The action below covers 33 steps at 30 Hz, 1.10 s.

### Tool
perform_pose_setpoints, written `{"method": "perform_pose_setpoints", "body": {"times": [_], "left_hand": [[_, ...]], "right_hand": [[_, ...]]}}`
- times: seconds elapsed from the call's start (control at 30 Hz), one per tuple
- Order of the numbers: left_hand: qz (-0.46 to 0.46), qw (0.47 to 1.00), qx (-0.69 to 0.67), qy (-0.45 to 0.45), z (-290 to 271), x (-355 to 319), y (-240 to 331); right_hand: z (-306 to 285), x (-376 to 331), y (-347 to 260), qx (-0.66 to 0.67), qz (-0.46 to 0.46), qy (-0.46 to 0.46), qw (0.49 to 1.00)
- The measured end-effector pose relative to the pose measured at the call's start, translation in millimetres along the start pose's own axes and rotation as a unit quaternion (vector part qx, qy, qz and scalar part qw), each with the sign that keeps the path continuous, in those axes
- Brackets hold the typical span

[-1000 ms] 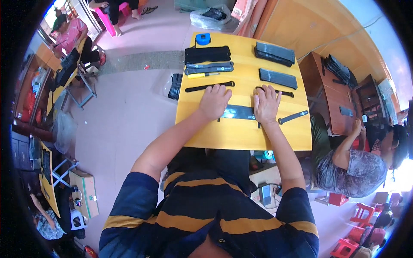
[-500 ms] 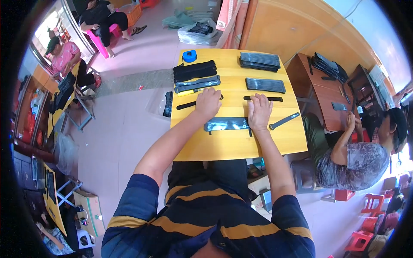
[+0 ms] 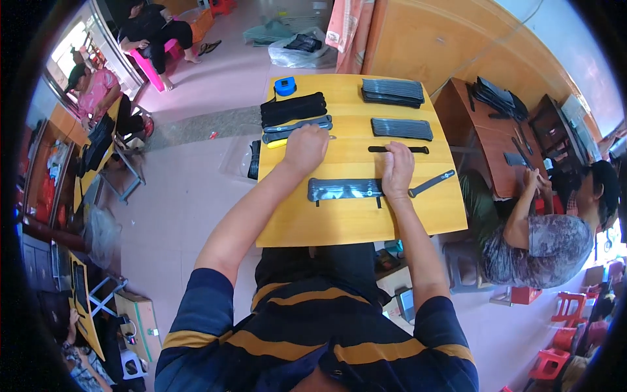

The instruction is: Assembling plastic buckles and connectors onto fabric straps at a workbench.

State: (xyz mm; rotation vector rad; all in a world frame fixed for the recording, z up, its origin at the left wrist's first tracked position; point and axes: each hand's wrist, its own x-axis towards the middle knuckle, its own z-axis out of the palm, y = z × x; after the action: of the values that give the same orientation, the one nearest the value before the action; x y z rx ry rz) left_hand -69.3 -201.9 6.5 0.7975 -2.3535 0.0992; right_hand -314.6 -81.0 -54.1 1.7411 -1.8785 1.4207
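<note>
My left hand curls over the left side of the yellow table, its fingers closed and mostly hidden. Beneath it lies a yellow-handled tool, partly covered; just beyond sit grey straps. Whatever the hand grips does not show. My right hand rests with its fingers stretched out, fingertips at a black strap lying crosswise. Its heel is by the right end of a flat plastic-wrapped pack of dark straps. A loose grey strap lies slanted to the right of that hand.
Farther back are a black strap bundle, a blue tape measure and two stacks of grey straps. A person works at a brown table on the right. Others sit at the left.
My left hand has moved slightly left and curled; the black strap that lay under it no longer shows on the table. My right hand has turned more onto its side, near the same strap.
</note>
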Motion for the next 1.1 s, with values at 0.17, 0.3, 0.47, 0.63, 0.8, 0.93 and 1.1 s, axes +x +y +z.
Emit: {"method": "perform_pose_setpoints", "body": {"times": [0.17,0.3,0.47,0.63,0.8,0.93,1.1], "left_hand": [[-0.002,0.993,-0.087,0.081,-57.3,17.7,30.6],[-0.073,0.958,-0.26,0.1,-71.1,10.5,60.2],[-0.216,0.856,-0.461,0.091,-81.1,-9.4,88.4],[-0.268,0.762,-0.586,0.059,-94.1,-31.3,93.4],[-0.274,0.807,-0.521,0.046,-118.3,-42.6,87.7],[-0.284,0.833,-0.474,0.004,-128.1,-58.4,81.2],[-0.347,0.797,-0.492,-0.052,-108.4,-103.1,69.3]], "right_hand": [[-12.3,12.8,-67.7,0.209,0.126,-0.017,0.97],[-11.6,17.8,-125.1,0.519,0.226,-0.076,0.821],[-16.1,10.9,-151.4,0.605,0.291,-0.082,0.737],[-28.9,9.2,-166.1,0.547,0.28,-0.084,0.784],[-47.4,10.4,-170.4,0.381,0.193,-0.14,0.893],[-63.7,9.2,-179.0,0.248,0.081,-0.196,0.945],[-78.3,0.8,-169.4,0.215,0.044,-0.316,0.923]]}}
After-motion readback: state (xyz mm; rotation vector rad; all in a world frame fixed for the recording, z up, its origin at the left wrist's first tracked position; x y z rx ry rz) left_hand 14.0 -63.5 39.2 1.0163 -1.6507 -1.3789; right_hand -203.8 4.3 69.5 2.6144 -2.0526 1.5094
